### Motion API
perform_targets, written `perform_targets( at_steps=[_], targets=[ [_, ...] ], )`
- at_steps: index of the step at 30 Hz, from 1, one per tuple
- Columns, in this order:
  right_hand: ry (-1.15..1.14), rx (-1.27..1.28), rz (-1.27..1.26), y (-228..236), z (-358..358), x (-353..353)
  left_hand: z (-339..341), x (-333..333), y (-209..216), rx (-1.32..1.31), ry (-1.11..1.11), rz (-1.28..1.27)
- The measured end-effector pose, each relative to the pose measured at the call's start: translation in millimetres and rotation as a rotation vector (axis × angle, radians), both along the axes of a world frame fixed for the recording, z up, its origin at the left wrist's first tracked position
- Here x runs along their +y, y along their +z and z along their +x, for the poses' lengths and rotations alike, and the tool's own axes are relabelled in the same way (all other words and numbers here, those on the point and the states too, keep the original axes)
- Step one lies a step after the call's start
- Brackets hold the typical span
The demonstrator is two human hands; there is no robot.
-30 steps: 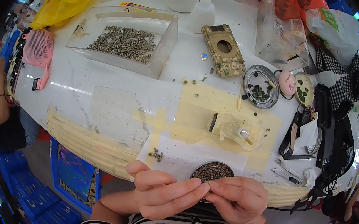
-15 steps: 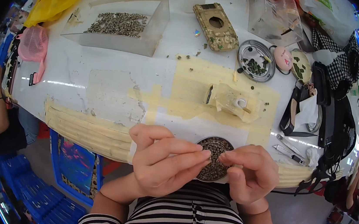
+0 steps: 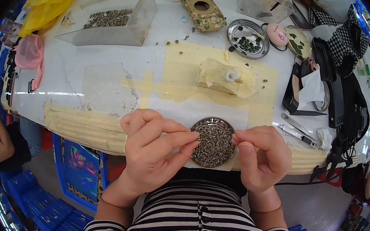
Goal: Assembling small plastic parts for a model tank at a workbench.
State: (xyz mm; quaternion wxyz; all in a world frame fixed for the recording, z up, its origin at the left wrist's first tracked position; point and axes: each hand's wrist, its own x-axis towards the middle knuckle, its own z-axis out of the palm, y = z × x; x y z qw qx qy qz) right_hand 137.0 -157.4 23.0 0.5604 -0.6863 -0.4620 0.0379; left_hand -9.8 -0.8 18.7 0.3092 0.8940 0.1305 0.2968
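Note:
A round metal dish [image 3: 211, 119] full of small grey metal pieces [image 3: 214, 142] sits at the table's front edge, between my hands. Thumb and fingertips of my left hand [image 3: 157, 146] are pinched together above the dish's left rim. My right hand [image 3: 264, 155] makes a similar pinch by the right rim, its other fingers curled in. Whatever sits in either pinch is too small to name. Beyond the dish, on yellowish tape, lies a block wrapped in masking tape [image 3: 218, 79] with a white round piece on top.
Farther back are a camouflage model tank hull [image 3: 208, 16] and a metal tray [image 3: 264, 51] with dark green parts. A clear bin [image 3: 98, 38] of metal pieces stands back left. To the right lie a utility knife [image 3: 300, 134], tweezers [image 3: 299, 124] and black straps [image 3: 338, 104].
My hands have drawn apart, from over the middle of the dish out to its two rims, uncovering more of the pieces. The whole view has shifted a little.

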Motion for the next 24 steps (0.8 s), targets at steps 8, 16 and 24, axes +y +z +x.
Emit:
perform_targets(
  at_steps=[8, 16, 24],
  targets=[
    [0.086, -0.216, -0.07, 7, -6, 8, -4, -7, -2, -0.111, 0.015, -0.023],
    [0.191, 0.016, -0.029, 5, -12, 7, -10, -16, 2, -0.185, 0.001, 0.118],
    [0.217, -0.001, -0.04, 10, -14, 4, -9, -17, 1, -0.211, -0.033, 0.119]
  ],
)
